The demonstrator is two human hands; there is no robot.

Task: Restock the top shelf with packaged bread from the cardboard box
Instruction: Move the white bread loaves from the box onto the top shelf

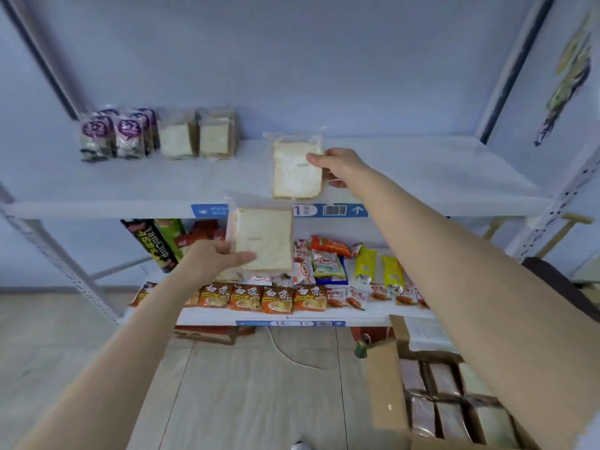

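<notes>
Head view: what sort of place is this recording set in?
Probably a small shop or a mock retail setup: white metal shelving with barcode price labels on the shelf edges, packaged snacks on the lower shelf, and a cardboard box of wrapped bread on the floor.

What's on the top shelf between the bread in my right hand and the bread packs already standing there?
Head view: only bare top shelf between the bread pack in the right hand and the standing clear packs.

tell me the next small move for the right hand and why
Probably the right hand should stand its clear-wrapped white bread pack on the white top shelf, next to the upright bread packs; it hovers over bare shelf right of them.
</notes>
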